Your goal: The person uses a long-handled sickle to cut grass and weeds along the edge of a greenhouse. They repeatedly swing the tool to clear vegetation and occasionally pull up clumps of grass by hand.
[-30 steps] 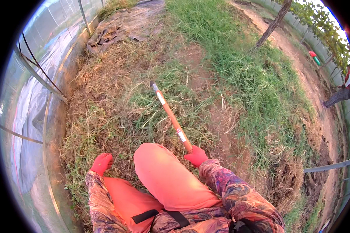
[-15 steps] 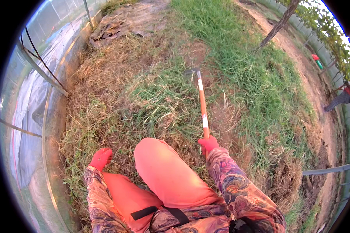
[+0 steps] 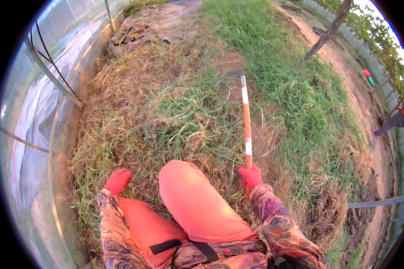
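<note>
My right hand, in a red glove, is closed around the lower part of a long-handled sickle. Its orange handle has white bands and points away from me. The curved dark blade hangs over a patch of bare soil at the edge of the green grass, slightly blurred. Left of my knees, my left hand, gloved in red too, has its fingers curled in with nothing visible in them. Loose green cut grass lies in front of my bent knee.
Tall green grass grows along the right. Dry straw covers the left, beside a low wall with metal poles and plastic sheeting. Crumpled sheeting lies farther off. A slanting trunk and another person are at right.
My right hand and the sickle have shifted to the right, and the blade has swung slightly up and away. My left hand stays almost where it was.
</note>
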### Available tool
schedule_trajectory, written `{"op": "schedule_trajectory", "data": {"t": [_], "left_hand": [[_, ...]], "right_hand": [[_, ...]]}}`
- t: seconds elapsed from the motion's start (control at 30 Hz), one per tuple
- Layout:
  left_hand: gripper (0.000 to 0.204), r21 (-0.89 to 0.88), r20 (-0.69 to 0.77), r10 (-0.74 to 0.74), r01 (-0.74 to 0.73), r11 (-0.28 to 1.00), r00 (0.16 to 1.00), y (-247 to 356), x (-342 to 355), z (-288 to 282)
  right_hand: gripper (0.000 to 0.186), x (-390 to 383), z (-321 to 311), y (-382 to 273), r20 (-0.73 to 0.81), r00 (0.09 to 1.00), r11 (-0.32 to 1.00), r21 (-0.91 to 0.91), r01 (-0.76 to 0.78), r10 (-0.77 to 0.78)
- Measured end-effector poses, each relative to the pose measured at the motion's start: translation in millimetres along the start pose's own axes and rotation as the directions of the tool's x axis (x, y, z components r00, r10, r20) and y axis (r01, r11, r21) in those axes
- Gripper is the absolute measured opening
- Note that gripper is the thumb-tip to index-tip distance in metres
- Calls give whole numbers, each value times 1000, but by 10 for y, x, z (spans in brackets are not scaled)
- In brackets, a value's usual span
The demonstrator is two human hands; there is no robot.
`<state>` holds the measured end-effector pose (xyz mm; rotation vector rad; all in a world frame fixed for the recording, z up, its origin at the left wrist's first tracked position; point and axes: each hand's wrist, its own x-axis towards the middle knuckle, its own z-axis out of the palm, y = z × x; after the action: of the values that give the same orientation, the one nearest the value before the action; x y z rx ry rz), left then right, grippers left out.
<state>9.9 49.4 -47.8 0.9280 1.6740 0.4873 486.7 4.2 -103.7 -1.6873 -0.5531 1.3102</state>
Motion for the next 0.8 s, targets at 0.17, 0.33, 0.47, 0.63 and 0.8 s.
{"op": "schedule_trajectory", "data": {"t": [0.17,0.33,0.47,0.63,0.8], "left_hand": [[24,-109,9,0,1,994,1000,10,33,-25],[25,-135,-10,49,-50,990,999,-65,17,-73],[28,-116,20,15,-13,993,1000,-226,84,-126],[24,-105,101,2,8,994,995,-142,77,-70],[35,13,81,-17,16,1000,997,-153,211,-53]], "right_hand": [[24,1004,330,-533,51,994,981,-165,100,-92],[24,1175,199,374,-48,998,922,-388,13,-34],[24,421,-136,1224,-73,995,965,-247,-83,67],[27,-392,-362,1111,-29,992,981,-146,-124,121],[28,233,-33,283,-31,999,987,-160,21,-26]]}}
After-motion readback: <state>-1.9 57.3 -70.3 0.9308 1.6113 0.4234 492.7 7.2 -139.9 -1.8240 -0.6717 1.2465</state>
